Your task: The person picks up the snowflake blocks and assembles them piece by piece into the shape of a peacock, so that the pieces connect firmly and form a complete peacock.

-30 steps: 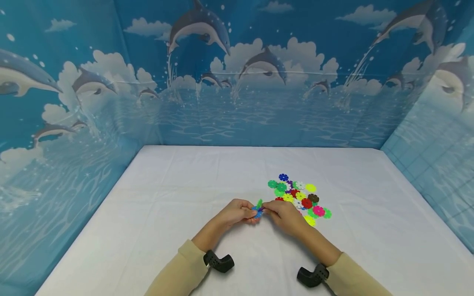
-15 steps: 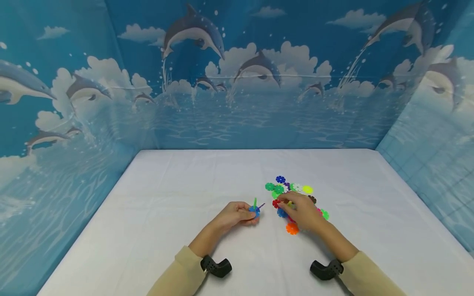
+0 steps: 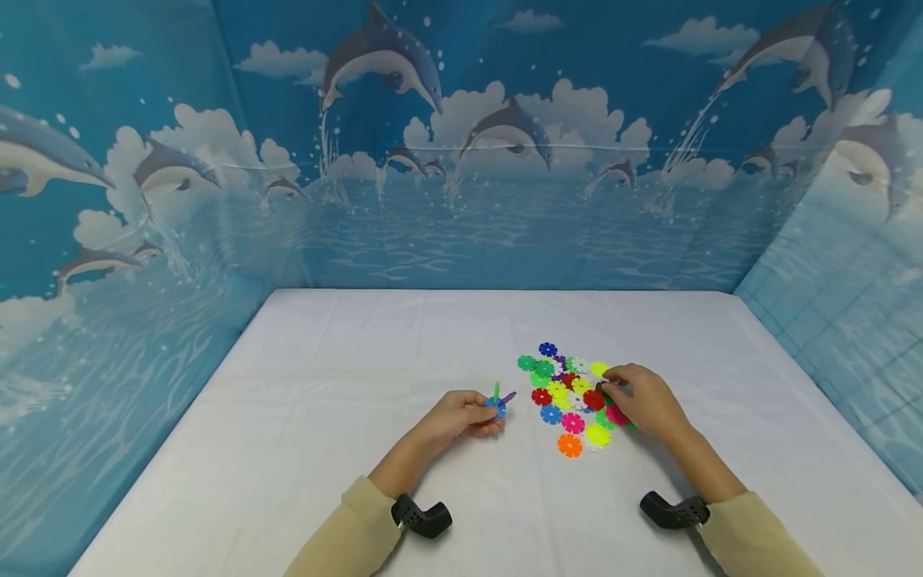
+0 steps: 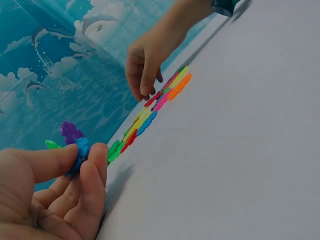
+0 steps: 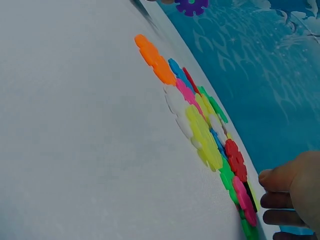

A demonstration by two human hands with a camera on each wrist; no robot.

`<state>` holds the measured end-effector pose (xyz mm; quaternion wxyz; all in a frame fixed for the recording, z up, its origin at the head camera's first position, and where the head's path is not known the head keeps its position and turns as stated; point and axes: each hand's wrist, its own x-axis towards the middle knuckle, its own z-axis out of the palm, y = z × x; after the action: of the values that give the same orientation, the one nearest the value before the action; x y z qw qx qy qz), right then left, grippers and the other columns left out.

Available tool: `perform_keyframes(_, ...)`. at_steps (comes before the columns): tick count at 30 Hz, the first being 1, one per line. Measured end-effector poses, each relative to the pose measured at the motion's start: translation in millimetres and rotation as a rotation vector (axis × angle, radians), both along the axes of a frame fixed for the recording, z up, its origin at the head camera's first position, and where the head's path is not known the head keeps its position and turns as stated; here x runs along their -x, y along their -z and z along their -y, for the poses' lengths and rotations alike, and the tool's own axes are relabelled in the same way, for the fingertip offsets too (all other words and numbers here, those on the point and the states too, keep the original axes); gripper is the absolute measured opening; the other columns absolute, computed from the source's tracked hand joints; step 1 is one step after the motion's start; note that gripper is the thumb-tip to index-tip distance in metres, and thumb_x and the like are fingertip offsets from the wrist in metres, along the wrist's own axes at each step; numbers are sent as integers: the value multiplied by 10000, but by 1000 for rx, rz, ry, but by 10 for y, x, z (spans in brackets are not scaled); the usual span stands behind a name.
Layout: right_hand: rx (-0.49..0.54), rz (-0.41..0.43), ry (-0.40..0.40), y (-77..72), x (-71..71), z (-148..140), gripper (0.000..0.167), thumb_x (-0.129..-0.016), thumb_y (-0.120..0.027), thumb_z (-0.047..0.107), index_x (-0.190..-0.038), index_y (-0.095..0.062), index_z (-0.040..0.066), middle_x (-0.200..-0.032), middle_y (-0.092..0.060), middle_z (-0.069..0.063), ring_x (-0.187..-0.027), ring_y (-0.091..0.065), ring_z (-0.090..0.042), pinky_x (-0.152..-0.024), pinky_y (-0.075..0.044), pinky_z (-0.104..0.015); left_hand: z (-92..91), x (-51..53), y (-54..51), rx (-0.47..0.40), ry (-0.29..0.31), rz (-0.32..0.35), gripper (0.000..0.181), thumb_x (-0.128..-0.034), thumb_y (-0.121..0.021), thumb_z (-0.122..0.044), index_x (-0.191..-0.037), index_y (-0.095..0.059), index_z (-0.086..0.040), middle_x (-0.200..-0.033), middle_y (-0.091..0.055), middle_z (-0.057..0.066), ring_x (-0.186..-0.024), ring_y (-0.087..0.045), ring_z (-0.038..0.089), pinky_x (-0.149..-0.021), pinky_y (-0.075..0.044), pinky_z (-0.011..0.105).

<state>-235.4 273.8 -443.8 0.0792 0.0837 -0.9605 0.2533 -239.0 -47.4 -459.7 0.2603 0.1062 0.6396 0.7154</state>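
Observation:
My left hand (image 3: 457, 415) pinches a blue flower-shaped plastic disc (image 4: 83, 149) between thumb and fingers. A purple disc (image 4: 71, 132) and a green disc (image 4: 52, 144) are slotted into it and stand out from its edge. At the right side of a loose pile of such discs, my right hand (image 3: 643, 399) is held low, thumb and fingers apart. Its fingertips are at a dark brown disc (image 5: 251, 196), partly hidden in the head view. A red disc (image 5: 235, 160) and a pink disc (image 5: 244, 200) lie beside the brown one.
The pile holds several colours, with a dark blue disc (image 3: 548, 349) at its far end and an orange disc (image 3: 570, 445) nearest me. Everything lies on a white cloth-covered table (image 3: 324, 353). A dolphin-print curtain (image 3: 461, 216) stands behind and along the sides.
My right hand has left the joined discs, crossed over the pile and reached its right side. The left hand stays nearly in place, still gripping the blue disc with purple and green attached.

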Motion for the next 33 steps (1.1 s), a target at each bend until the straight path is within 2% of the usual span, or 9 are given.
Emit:
perform_keyframes(8, 12, 27, 12, 110, 44, -45, 355, -886, -723, 181, -1099, -649, -92, -928, -589, -161, -859, -548, -305, -789, -515, -502, 37, 18, 16, -23, -10, 9, 94, -962, -571, -15, -981, -588, 75, -887, -706, 133, -789, -676, 133, -685, -533, 178)
perform_keyframes(14, 71, 39, 38, 139, 28, -43, 354, -879, -734, 152, -1092, -607, -100, -946, -572, -164, -866, -536, -307, -804, -511, -490, 43, 21, 33, -46, -32, -3, 108, -960, -578, -12, -1010, -581, 84, -864, -662, 58, -760, -643, 87, -695, -523, 176)
perform_keyframes(18, 136, 10, 77, 101, -4, -27, 251, -905, -698, 106, -1047, -580, -65, -876, -572, -117, -785, -510, -259, -681, -497, -348, 33, 18, 22, -54, -63, 4, 57, -938, -602, 12, -971, -595, 57, -827, -640, 30, -721, -615, 68, -672, -511, 172)
perform_keyframes(20, 171, -32, 95, 65, -29, -8, 206, -923, -678, 101, -1027, -580, -48, -845, -587, -106, -760, -514, -248, -618, -471, -277, 19, 17, 24, -55, -79, 6, 50, -928, -614, 17, -960, -597, 52, -810, -648, 33, -708, -616, 67, -657, -508, 172)
perform_keyframes(23, 221, -104, 98, -1, -69, 98, 176, -939, -664, 109, -1009, -588, -33, -849, -633, -122, -755, -566, -260, -596, -461, -178, 6, 21, 16, -65, -95, 12, 62, -919, -626, 22, -947, -579, 51, -782, -654, 33, -692, -621, 63, -641, -509, 168)
perform_keyframes(26, 270, -162, 40, -61, -111, 292, 155, -929, -676, 101, -986, -600, -22, -875, -676, -135, -771, -623, -268, -635, -484, -141, -7, 36, 11, -82, -107, 23, 59, -912, -626, 38, -926, -568, 37, -768, -658, 36, -685, -634, 65, -633, -514, 163)
perform_keyframes(29, 325, -197, -88, -71, -154, 518, 110, -903, -696, 59, -949, -616, -1, -829, -687, -109, -710, -638, -230, -615, -511, -172, -11, 41, 14, -85, -109, 26, 53, -915, -614, 52, -900, -571, 25, -772, -659, 44, -692, -643, 72, -638, -520, 164)
perform_keyframes(33, 366, -228, -268, -24, -197, 807, 83, -876, -714, 24, -936, -659, 39, -778, -693, -55, -648, -621, -113, -564, -520, -230, -3, 30, 23, -87, -109, 25, 55, -926, -606, 40, -883, -578, 20, -777, -656, 47, -696, -643, 73, -638, -518, 165)
